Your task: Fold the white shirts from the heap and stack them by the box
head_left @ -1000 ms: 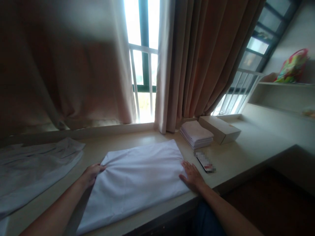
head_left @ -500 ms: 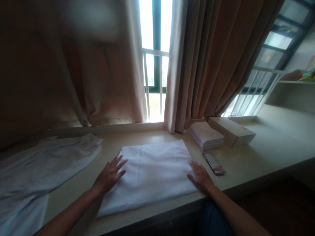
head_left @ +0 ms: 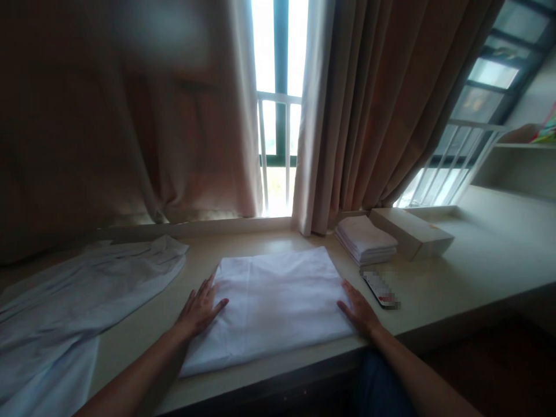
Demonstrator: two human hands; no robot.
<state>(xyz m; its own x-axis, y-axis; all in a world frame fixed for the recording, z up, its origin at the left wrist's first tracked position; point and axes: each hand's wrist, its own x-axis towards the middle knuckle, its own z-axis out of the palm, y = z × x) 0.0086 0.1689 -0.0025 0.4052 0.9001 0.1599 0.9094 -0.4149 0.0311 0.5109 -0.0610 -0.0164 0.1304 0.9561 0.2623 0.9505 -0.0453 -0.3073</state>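
Note:
A white cloth point(head_left: 282, 307), folded into a wide flat rectangle, lies on the pale ledge point(head_left: 452, 289) in front of me. My left hand point(head_left: 198, 308) rests at its left edge, palm down, the thumb over the cloth and the fingers lying along the side. At the right edge my right hand point(head_left: 358, 310) touches the cloth in the same way, thumb on top and apart from the fingers. Neither hand grips anything.
To the left a loose white garment point(head_left: 99, 289) is spread out. Behind on the right are a stack of folded white cloths point(head_left: 367, 238) and a pale box point(head_left: 410, 231). A phone-like object point(head_left: 379, 288), partly pixelated, lies right of my right hand. Curtains point(head_left: 373, 104) hang behind.
My left hand's fingers have shifted from the cloth's top to its left edge. My right hand stays at the right edge. The whole view has shifted slightly.

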